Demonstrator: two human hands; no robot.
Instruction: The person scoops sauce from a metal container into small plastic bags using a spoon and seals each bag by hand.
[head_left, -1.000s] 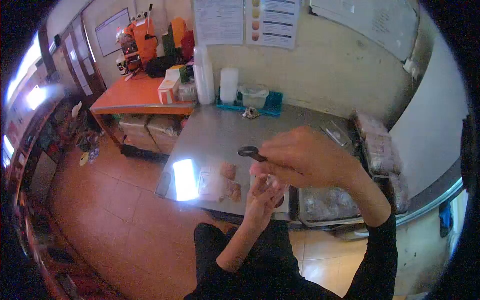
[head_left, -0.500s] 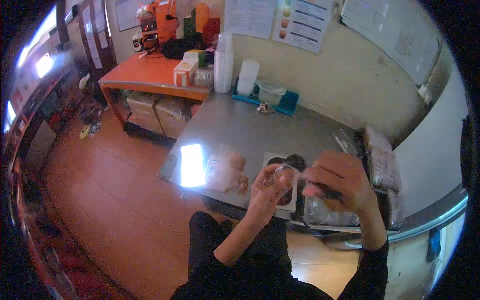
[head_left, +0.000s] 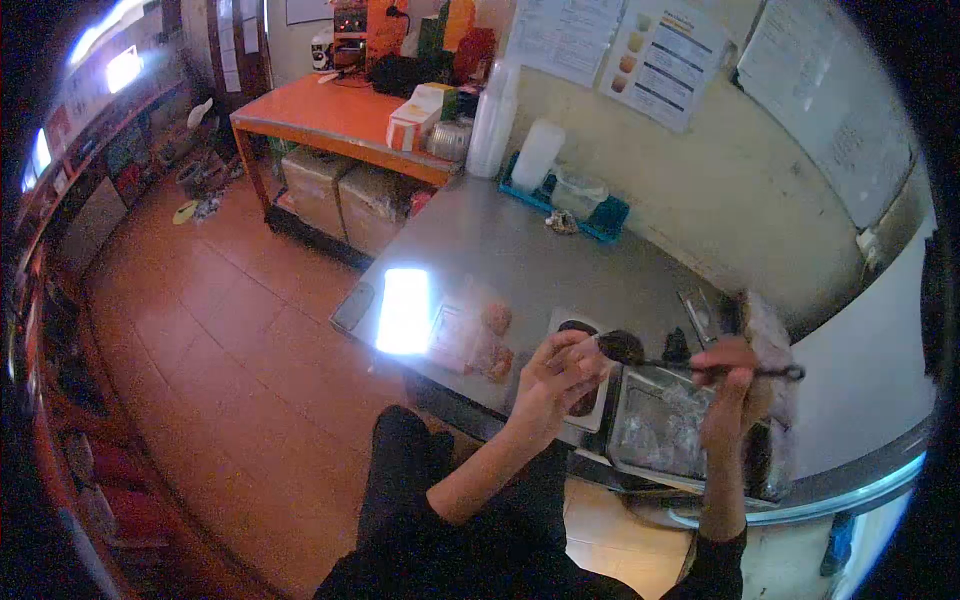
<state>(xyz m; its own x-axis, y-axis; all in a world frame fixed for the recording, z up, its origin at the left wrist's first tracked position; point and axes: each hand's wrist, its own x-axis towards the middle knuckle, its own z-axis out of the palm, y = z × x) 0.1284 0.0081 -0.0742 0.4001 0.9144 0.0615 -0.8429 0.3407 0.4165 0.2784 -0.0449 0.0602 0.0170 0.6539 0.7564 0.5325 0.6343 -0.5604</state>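
My left hand [head_left: 556, 385] is closed around a small clear plastic cup, mostly hidden by the fingers. My right hand [head_left: 735, 375] grips a dark spoon [head_left: 622, 347] by its long handle, which runs out to the right past the fingers. The spoon's rounded head is at the mouth of the cup; whether they touch I cannot tell. Below my left hand lies a white tray [head_left: 596, 412] with dark brown contents, partly covered by the hand. Under my right forearm a metal tray [head_left: 650, 462] holds clear plastic.
Brown round pieces [head_left: 497, 319] in clear packaging lie left of the hands, beside a glaring white rectangle [head_left: 403, 312]. A blue basket [head_left: 607, 217] and stacked clear cups [head_left: 492, 120] stand by the wall. Plastic-wrapped packs [head_left: 765, 330] line the right side. An orange table [head_left: 310, 125] stands beyond.
The view has shifted, so the table sits further right. My right hand, blurred near the cup before, now shows the spoon held across to it. My left hand has turned, hiding more of the cup.
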